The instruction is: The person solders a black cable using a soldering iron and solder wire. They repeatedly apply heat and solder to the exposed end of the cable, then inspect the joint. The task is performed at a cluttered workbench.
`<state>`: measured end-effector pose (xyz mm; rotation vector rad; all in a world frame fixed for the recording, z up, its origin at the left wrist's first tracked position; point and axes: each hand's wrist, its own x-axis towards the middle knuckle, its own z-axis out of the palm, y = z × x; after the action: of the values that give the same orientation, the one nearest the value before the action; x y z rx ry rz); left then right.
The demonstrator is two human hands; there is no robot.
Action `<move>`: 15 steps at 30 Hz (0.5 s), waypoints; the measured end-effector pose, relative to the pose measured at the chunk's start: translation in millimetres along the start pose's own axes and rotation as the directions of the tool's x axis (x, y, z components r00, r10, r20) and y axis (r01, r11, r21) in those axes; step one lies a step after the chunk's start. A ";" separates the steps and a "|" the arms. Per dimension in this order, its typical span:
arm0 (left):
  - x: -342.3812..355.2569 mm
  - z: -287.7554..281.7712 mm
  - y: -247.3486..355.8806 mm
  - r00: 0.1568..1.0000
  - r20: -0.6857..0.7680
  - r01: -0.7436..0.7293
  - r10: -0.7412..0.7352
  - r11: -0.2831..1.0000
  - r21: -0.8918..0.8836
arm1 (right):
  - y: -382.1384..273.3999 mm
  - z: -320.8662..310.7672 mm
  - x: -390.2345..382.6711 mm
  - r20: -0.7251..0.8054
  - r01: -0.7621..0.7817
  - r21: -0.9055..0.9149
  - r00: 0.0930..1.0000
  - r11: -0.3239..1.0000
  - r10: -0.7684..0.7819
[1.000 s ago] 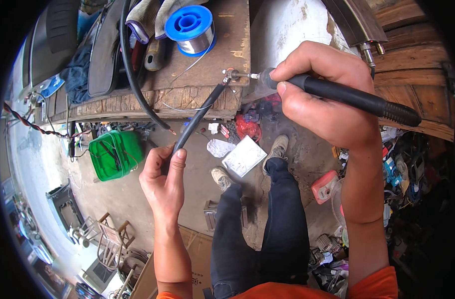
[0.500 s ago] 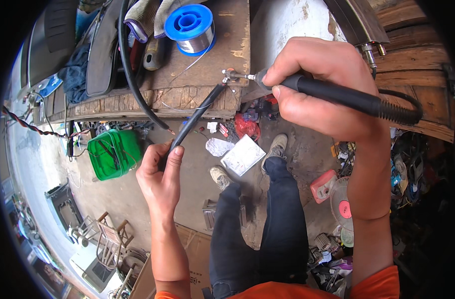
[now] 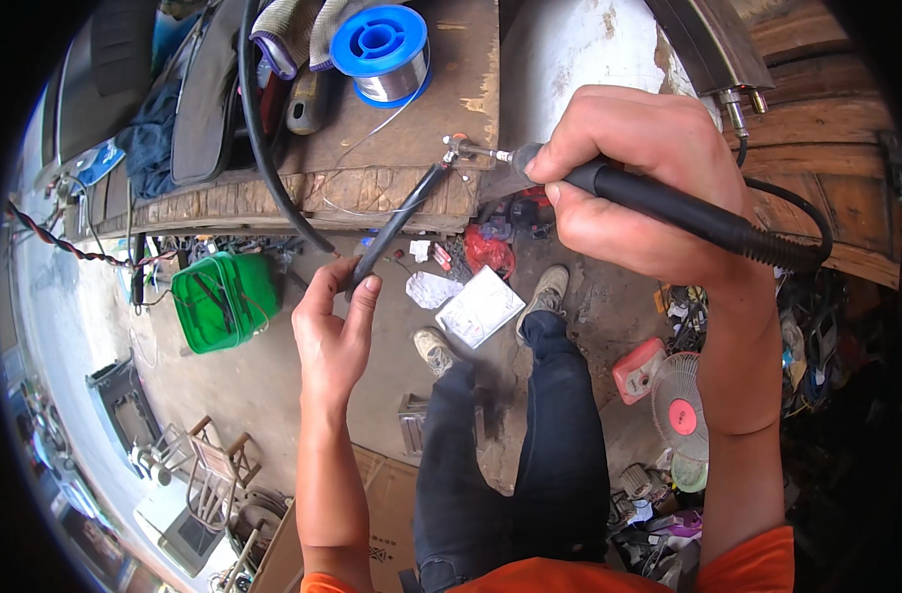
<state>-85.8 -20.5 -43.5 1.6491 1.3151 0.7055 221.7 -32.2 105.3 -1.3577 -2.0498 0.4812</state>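
My left hand (image 3: 334, 316) is closed around a thick black cable (image 3: 408, 212), which slants up and right to the edge of the wooden bench (image 3: 441, 79). At the cable's far end sits a small metal terminal (image 3: 458, 148). A soldering iron (image 3: 658, 203) with a black handle lies in my right hand (image 3: 648, 148), gripped like a pen. Its metal tip meets the terminal from the right; whether solder is melting there is too small to tell. A blue spool of solder wire (image 3: 391, 81) stands on the bench, and its loose wire trails toward the bench edge.
Another black cable (image 3: 256, 128) hangs over the bench edge near gloves (image 3: 283, 38) and a dark-handled tool (image 3: 305, 104). A green bin (image 3: 235, 321), a white box (image 3: 480, 306) and a fan (image 3: 680, 405) are on the floor below. A metal-cased device (image 3: 713, 49) stands at the upper right.
My left hand has slid a little to the right and up with the cable. My right hand has dipped slightly, with the iron's tip still at the terminal.
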 end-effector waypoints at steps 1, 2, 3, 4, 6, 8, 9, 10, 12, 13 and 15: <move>1.0 0.6 2.7 1.000 -0.001 -0.020 0.020 0.999 0.028 | -0.4 -0.3 -0.1 0.002 0.002 -0.016 1.000 1.000 -0.002; 2.2 0.4 5.4 0.999 -0.002 -0.041 0.041 0.998 0.056 | -0.4 0.0 -0.5 0.004 -0.005 -0.011 1.000 1.000 0.005; 4.0 -0.8 8.7 0.995 -0.030 -0.089 0.092 0.991 0.100 | -0.4 0.1 -1.1 0.006 -0.011 -0.006 1.000 1.000 0.011; 6.0 -2.3 12.5 0.988 -0.055 -0.135 0.144 0.980 0.145 | -0.3 0.2 -1.3 0.007 -0.018 -0.002 1.000 1.000 0.018; 8.4 -5.5 24.0 0.959 -0.133 -0.219 0.250 0.953 0.210 | 0.4 0.7 -1.1 0.005 -0.001 -0.001 1.000 1.000 0.001; 10.6 -9.7 35.5 0.912 -0.168 -0.310 0.374 0.898 0.314 | 0.8 1.4 -0.7 -0.001 0.010 0.001 1.000 1.000 -0.010; 16.4 -12.2 41.0 0.879 -0.109 -0.397 0.464 0.840 0.371 | 0.6 2.1 -1.1 -0.004 0.009 -0.001 1.000 1.000 -0.009; 24.2 -14.4 46.1 0.848 -0.064 -0.455 0.527 0.783 0.424 | 0.1 2.8 -0.9 -0.009 0.011 0.001 1.000 1.000 -0.011; 40.2 -16.3 55.1 0.771 0.039 -0.561 0.636 0.649 0.514 | 0.6 2.9 -0.2 -0.005 0.032 -0.010 0.999 0.999 -0.032; 42.9 -15.6 59.8 0.845 0.048 -0.492 0.533 0.738 0.462 | 0.7 2.7 0.1 -0.003 0.043 -0.016 0.999 0.999 -0.043; 54.0 -19.8 59.9 0.820 0.143 -0.544 0.554 0.677 0.496 | -0.8 1.5 0.1 0.005 0.019 -0.005 1.000 1.000 -0.019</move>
<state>-60.5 34.1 13.8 2.5566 1.0606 0.7460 220.1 -32.3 104.7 -1.3407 -2.0673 0.4717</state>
